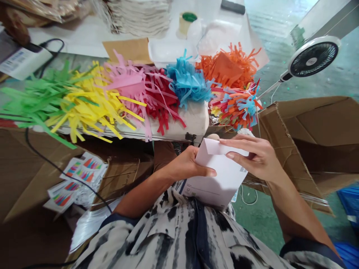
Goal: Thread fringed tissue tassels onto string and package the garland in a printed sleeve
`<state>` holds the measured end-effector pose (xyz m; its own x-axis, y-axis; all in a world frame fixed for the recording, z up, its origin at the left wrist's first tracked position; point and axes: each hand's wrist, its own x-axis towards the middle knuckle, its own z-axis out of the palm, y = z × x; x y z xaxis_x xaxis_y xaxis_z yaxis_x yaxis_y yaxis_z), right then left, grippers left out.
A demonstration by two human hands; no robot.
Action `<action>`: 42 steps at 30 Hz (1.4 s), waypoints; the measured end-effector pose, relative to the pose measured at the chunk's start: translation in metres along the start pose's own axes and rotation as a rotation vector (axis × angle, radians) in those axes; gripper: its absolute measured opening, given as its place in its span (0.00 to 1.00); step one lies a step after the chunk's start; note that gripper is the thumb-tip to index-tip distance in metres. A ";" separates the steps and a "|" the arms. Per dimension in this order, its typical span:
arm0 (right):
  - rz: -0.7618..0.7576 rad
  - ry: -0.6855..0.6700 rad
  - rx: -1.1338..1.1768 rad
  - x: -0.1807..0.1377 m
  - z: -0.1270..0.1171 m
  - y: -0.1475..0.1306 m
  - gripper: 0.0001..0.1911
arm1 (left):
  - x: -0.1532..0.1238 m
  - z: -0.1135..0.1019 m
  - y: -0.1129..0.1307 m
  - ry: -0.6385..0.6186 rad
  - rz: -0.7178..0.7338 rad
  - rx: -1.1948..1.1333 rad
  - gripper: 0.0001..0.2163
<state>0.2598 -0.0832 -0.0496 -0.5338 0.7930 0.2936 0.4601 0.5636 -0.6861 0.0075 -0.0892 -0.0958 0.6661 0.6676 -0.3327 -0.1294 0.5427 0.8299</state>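
Note:
Close to my body, a white paper box (211,185) with small print on its face is held tilted in both hands. My left hand (193,164) grips its left side, thumb lying across the front. At the top edge, the fingers and thumb of my right hand (252,153) press on a folded flap (212,146). What is inside the box is hidden. Beyond it along the table edge lie bundles of cut paper strips: green (42,97), yellow (95,108), pink (127,84), dark red (161,95), blue (189,80), orange (228,69) and a mixed-colour one (238,106).
An open cardboard box (297,145) stands at the right, below a small fan (313,61). Printed cards (75,179) lie at the lower left, near a black cable (64,172). At the back of the table are a tape roll (187,23) and a stack of white paper pieces (140,16).

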 end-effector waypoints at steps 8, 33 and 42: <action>-0.089 -0.052 -0.041 0.003 0.004 0.004 0.27 | -0.001 0.006 -0.004 0.122 0.038 -0.019 0.19; -0.169 -0.085 -0.091 0.005 0.011 0.010 0.28 | 0.006 -0.005 -0.011 0.090 0.033 0.003 0.17; -0.146 -0.131 -0.121 0.007 0.006 0.008 0.29 | 0.006 0.002 -0.011 0.156 0.037 -0.044 0.18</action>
<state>0.2558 -0.0748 -0.0573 -0.6851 0.6684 0.2896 0.4487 0.7004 -0.5551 0.0146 -0.0923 -0.1062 0.5388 0.7564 -0.3708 -0.1855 0.5359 0.8236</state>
